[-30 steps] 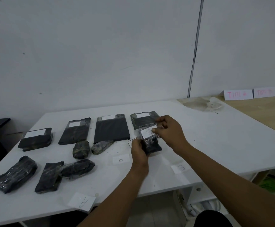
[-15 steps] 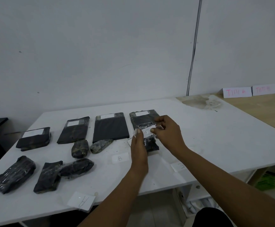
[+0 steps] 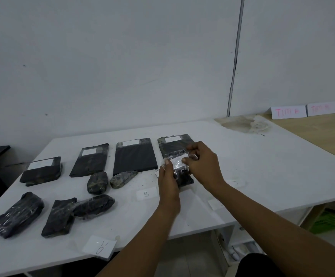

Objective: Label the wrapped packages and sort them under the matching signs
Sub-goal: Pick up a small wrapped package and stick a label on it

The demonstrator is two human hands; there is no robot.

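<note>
Both hands hold one small wrapped package above the white table, with a white label on its upper face.

The left hand (image 3: 167,181) grips the small wrapped package (image 3: 182,174) from its left side, thumb laid along the top edge, while the right hand (image 3: 201,163) pinches the white label (image 3: 177,159) and the clear wrap at the package's upper right corner. The package is held just above the table (image 3: 252,166), in front of the rightmost of four flat dark packages (image 3: 133,155) lined up along the far side, each bearing a white label. Two small rounded bundles (image 3: 97,182) lie just near of that row, and three more dark packages (image 3: 17,214) sit at the near left. Paper slips marked "B" (image 3: 146,194) and "H" (image 3: 100,246) lie on the table toward the near edge. Pink-lettered signs (image 3: 288,112) stand against the wall at the far right.
</note>
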